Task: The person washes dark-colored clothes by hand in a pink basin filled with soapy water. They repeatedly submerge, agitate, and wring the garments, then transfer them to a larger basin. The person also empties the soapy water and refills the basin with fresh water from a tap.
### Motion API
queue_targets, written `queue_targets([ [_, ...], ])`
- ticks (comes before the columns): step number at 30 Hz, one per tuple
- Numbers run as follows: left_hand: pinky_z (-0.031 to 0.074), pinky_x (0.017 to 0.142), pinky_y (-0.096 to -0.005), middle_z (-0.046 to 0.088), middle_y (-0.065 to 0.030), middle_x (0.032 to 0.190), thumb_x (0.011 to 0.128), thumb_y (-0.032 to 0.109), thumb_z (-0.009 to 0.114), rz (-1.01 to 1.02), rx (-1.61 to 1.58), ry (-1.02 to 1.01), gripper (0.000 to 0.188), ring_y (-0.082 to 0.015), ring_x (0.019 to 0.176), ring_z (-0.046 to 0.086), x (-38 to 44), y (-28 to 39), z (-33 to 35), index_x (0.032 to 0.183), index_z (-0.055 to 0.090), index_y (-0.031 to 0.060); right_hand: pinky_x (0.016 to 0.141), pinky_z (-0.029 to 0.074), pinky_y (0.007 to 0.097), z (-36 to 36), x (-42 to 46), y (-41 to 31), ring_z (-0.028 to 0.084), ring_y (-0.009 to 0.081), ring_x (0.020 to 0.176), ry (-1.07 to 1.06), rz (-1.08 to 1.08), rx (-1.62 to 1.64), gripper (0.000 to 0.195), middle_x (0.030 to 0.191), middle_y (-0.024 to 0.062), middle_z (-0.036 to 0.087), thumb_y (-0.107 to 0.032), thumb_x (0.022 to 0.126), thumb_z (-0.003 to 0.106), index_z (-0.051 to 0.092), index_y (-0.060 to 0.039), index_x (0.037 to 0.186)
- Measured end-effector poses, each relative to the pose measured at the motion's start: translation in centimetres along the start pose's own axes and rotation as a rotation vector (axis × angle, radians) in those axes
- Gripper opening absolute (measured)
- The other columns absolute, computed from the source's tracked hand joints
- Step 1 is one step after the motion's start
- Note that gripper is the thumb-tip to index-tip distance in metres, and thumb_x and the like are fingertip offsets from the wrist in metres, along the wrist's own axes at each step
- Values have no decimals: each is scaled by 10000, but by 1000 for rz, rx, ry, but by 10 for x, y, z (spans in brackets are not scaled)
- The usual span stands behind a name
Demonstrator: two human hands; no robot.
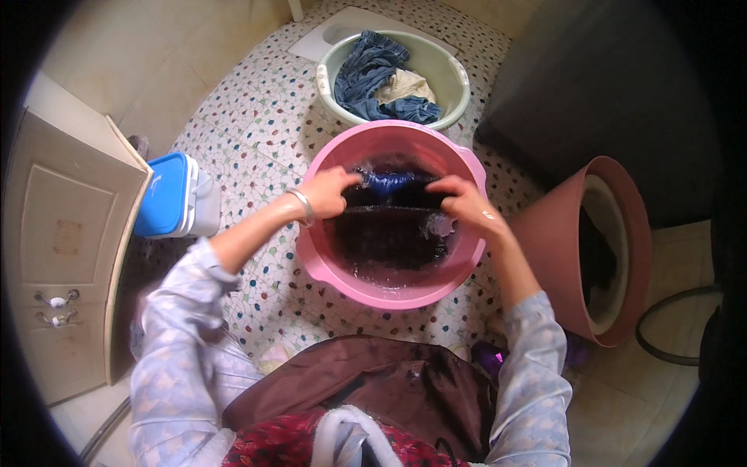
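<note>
A pink plastic basin (392,302) holds water, some suds and a dark garment (385,233) with a blue patch near its top. My left hand (331,192) wears a silver bangle and grips the garment's upper left part. On the other side, my right hand (464,201) has its fingers on the upper right of the cloth, slightly blurred; whether they pinch it is not clear. The garment is spread between both hands, with a seam or edge running across it. Its lower part lies in the water.
Behind the basin is a pale green tub (452,111) with denim (370,70) and cream cloth (405,86). A blue-lidded container (166,192) stands left beside a cabinet (64,216). At right are a tilted pink bucket (548,233) with dark contents and a hose (648,318).
</note>
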State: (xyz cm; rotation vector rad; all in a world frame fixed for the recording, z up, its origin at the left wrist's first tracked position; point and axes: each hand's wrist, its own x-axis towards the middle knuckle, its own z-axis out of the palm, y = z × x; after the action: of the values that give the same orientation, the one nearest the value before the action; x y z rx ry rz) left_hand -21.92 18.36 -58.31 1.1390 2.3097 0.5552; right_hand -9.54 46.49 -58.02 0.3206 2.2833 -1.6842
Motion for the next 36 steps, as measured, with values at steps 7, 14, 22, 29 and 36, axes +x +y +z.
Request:
queue_targets([
  [7,402,872,-294,519,-134,975,650,71,453,359,-53,460,569,-231,936,518,-68,118,-158,1206,520,-30,837,459,228,-35,-93,-185,595,108,890,311,-583,170,425,1091,122,612,67,721,437,606,43,1111],
  [14,407,927,-329,503,-156,1117,707,54,491,290,-1,184,588,-265,1043,508,-32,83,-136,1293,458,32,876,465,331,-39,-63,-150,605,268,934,-85,-590,-487,486,1044,155,614,54,673,462,617,-19,1128],
  [22,364,1001,-489,357,-271,1317,671,127,682,-197,498,-395,646,-487,1135,426,61,-13,136,1255,448,-21,836,486,519,140,19,58,577,306,1062,27,15,-1229,377,1380,115,412,-78,755,572,556,-79,1131],
  [29,480,879,-394,585,-208,1165,696,117,653,-195,609,-240,431,-313,1061,584,58,-36,130,1126,629,88,848,487,406,132,58,85,602,349,994,-144,270,-933,451,1024,213,632,13,671,546,594,-59,1114],
  [36,423,935,-370,597,-188,1121,717,-63,472,60,-79,86,501,-332,1060,556,-11,25,-25,1193,567,64,820,460,261,22,-25,-34,590,155,917,-1,14,17,505,1033,95,639,39,665,531,584,26,1167],
])
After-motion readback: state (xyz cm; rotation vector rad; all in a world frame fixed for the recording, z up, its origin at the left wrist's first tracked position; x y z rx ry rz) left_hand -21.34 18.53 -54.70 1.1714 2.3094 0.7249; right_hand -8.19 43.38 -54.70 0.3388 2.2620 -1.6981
